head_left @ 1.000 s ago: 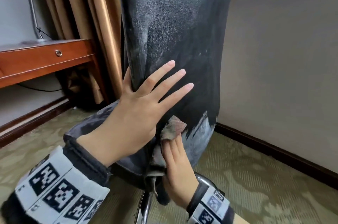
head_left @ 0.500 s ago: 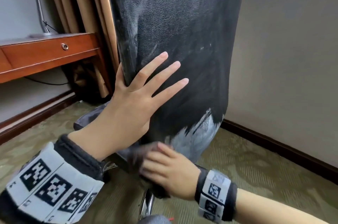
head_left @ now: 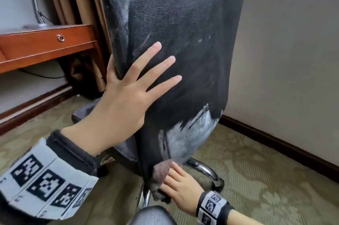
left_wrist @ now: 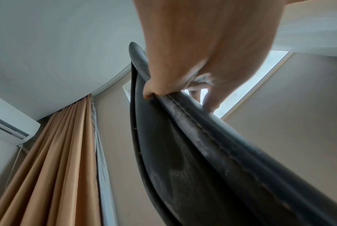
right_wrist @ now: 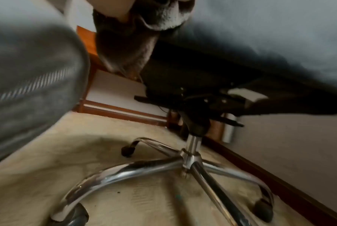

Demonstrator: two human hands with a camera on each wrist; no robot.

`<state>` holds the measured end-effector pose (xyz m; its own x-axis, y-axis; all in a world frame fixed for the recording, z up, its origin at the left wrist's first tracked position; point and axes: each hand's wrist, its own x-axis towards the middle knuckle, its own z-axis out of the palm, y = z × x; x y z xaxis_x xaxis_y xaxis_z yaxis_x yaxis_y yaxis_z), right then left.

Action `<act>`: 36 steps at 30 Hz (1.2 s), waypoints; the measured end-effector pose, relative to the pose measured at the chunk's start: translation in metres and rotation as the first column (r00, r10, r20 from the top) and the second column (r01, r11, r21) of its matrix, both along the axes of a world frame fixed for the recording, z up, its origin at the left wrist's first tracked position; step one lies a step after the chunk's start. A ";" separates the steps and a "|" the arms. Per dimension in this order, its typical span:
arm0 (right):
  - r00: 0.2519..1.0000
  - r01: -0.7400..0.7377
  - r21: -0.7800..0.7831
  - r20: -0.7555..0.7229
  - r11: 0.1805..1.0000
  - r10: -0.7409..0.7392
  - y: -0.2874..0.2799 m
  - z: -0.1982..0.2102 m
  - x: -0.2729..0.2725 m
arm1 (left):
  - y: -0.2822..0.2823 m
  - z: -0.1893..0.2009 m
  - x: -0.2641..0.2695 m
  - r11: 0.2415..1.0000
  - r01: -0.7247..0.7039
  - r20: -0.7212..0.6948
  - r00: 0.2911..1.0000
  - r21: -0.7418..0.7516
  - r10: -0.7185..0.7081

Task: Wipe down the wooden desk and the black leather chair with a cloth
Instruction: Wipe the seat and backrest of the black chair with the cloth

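Both hands on chair: left hand still spread flat, right hand now pressing cloth lower, w/ straight fingers.

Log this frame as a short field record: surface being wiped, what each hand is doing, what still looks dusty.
surface: back of the black leather chair
left hand: fingers spread flat on the chair back, thumb round its edge
right hand: presses the cloth on the lower end of the chair back
dusty patch: pale grey, lower right of the back
desk: at left, untouched
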<state>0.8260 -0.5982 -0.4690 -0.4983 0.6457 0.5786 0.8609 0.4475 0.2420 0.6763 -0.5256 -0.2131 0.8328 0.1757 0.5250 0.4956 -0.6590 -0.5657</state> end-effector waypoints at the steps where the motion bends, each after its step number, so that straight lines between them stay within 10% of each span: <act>1: 1.000 0.024 -0.031 -0.007 0.999 -0.024 -0.005 -0.011 0.000 | 0.000 0.000 -0.001 1.000 -0.004 0.005 1.000 -0.004 0.004; 8: 0.846 0.135 0.089 -0.528 0.987 -0.068 0.035 0.086 -0.012 | 0.001 -0.002 -0.006 1.000 0.000 0.039 0.999 -0.023 0.001; 16: 0.998 -0.060 -0.036 0.006 0.998 0.060 0.013 0.020 0.013 | 0.002 -0.003 -0.010 1.000 -0.020 0.036 0.999 -0.025 0.021; 22: 0.867 0.151 0.087 -0.490 0.985 -0.089 0.038 0.072 -0.015 | 0.002 -0.004 -0.010 1.000 -0.012 0.036 0.999 -0.025 0.013; 28: 0.975 0.073 -0.070 -0.205 0.995 -0.086 0.005 -0.015 -0.018 | 0.001 -0.005 -0.013 1.000 0.005 0.071 0.997 0.002 -0.005; 33: 0.792 0.170 0.034 -0.600 0.985 -0.116 0.045 0.072 0.000 | 0.001 -0.006 -0.014 1.000 0.004 0.085 0.996 -0.005 -0.003; 36: 0.771 0.181 0.022 -0.624 0.983 -0.128 0.040 0.042 -0.009 | -0.001 -0.008 -0.015 0.999 0.033 0.109 0.994 -0.020 -0.030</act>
<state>0.8167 -0.5586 -0.4272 0.0860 0.6236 0.7770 0.8923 0.2988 -0.3385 0.6614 -0.5264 -0.2210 0.7761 0.1626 0.6093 0.5323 -0.6869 -0.4947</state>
